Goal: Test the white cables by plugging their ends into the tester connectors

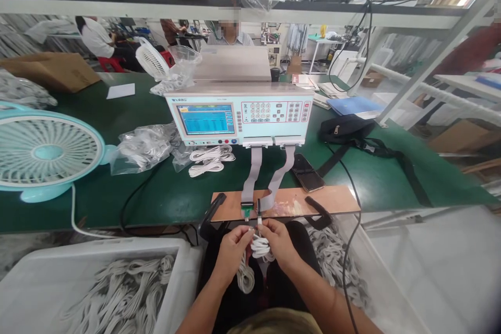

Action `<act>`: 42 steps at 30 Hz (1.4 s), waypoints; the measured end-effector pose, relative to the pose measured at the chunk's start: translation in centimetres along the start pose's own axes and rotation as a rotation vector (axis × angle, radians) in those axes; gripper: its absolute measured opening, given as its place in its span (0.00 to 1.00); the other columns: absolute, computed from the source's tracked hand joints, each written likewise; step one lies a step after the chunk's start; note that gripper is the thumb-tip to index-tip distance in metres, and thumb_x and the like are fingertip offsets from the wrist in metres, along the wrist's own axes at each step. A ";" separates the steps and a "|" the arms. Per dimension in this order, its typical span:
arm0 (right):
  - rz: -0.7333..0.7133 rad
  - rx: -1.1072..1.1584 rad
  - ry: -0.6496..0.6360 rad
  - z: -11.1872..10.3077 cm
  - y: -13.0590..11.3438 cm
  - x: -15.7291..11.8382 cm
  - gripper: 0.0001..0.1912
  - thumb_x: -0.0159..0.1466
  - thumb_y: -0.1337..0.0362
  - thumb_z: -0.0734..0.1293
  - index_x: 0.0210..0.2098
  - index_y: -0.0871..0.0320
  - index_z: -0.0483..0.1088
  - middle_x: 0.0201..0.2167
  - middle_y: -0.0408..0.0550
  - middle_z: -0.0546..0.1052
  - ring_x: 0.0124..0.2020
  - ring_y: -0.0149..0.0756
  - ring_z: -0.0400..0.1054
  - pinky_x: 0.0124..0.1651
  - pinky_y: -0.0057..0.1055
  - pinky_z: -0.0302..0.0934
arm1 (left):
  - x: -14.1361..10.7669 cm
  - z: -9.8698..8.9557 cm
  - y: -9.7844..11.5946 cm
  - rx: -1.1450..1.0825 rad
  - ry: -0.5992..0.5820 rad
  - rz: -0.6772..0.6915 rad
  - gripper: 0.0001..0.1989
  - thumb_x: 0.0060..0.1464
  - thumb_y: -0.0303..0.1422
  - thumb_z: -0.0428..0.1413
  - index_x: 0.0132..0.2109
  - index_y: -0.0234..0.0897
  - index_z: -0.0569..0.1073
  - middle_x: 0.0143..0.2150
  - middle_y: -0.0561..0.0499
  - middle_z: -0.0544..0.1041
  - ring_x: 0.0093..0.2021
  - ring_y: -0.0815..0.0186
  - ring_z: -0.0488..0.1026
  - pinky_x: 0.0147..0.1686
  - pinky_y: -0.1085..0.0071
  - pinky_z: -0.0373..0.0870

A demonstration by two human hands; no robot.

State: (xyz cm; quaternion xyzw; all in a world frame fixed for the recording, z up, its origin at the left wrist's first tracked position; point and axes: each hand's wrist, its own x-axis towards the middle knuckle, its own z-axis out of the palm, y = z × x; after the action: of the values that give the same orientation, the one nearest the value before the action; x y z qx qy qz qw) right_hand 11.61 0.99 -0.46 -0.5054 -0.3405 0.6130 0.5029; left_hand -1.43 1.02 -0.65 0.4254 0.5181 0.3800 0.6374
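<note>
Both hands meet just in front of the wooden board at the table's near edge. My left hand is closed in a pinch on a white cable's end; a coiled grey-white cable hangs below it. My right hand is closed on a coiled white cable, near a white plug at the end of one grey ribbon cable. Beside it, a small green circuit board ends the other ribbon cable. Fingers partly hide the cable ends. Both ribbons run to a tester with a lit screen.
A white bin of coiled cables stands left, and more cables lie at right. On the table are a blue fan, bagged cables, loose white cables, a phone and a black waist bag. People sit beyond.
</note>
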 end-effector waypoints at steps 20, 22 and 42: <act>-0.050 -0.071 -0.037 -0.4 -0.3 0.5 0.11 0.51 0.58 0.67 0.20 0.60 0.67 0.17 0.39 0.65 0.20 0.26 0.54 0.27 0.26 0.49 | 1.1 0.6 -0.9 -0.014 0.265 0.106 0.17 0.43 0.44 0.57 0.32 0.33 0.76 0.20 0.55 0.70 0.23 0.69 0.65 0.24 0.76 0.61; -0.049 -0.054 -0.022 -0.2 -0.3 0.5 0.10 0.50 0.60 0.66 0.21 0.61 0.69 0.17 0.39 0.66 0.20 0.26 0.55 0.26 0.26 0.50 | 1.0 0.8 -1.0 -0.021 0.295 0.102 0.19 0.39 0.46 0.59 0.32 0.33 0.76 0.20 0.55 0.72 0.22 0.69 0.66 0.23 0.76 0.61; -0.093 -0.004 0.088 0.7 0.8 0.5 0.12 0.52 0.56 0.66 0.21 0.60 0.68 0.17 0.38 0.64 0.20 0.27 0.53 0.25 0.25 0.49 | 1.8 0.7 -0.3 -0.003 0.122 0.127 0.17 0.45 0.44 0.56 0.30 0.32 0.73 0.21 0.55 0.68 0.23 0.70 0.63 0.23 0.77 0.60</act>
State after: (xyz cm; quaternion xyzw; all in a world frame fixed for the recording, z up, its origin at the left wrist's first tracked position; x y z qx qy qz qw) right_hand 10.72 1.32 -1.13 -0.5166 -0.3424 0.5655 0.5442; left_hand -0.41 2.47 -1.51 0.4325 0.5275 0.4457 0.5797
